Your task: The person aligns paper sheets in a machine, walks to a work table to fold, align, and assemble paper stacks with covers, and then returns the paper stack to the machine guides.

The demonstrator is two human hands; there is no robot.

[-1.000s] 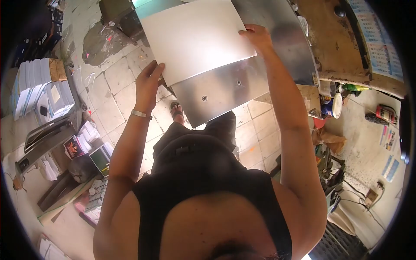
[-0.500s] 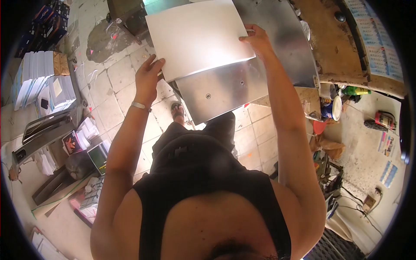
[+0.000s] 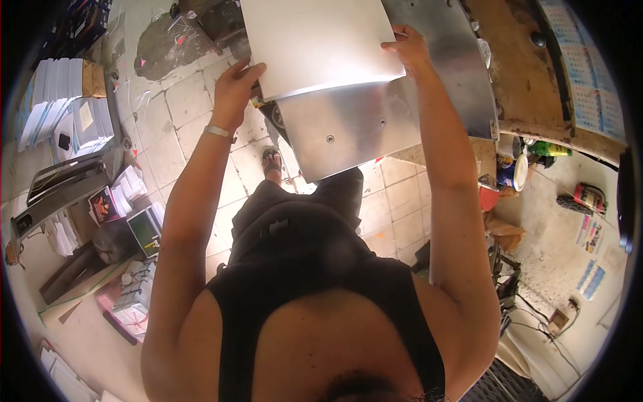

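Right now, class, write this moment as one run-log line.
Left hand: at left edge of white sheet | Right hand: thumb on right edge | Sheet: over metal surface

The things are carried by a shiny metal table (image 3: 355,114), and two round screws (image 3: 330,139) are set in its near part. Over it extends a large white sheet (image 3: 321,43), a little bowed at the near edge; whether this edge touches the metal, I cannot tell. Below, on the tiled floor (image 3: 184,107), are a dark patch (image 3: 157,53) and a sandalled foot (image 3: 271,161).
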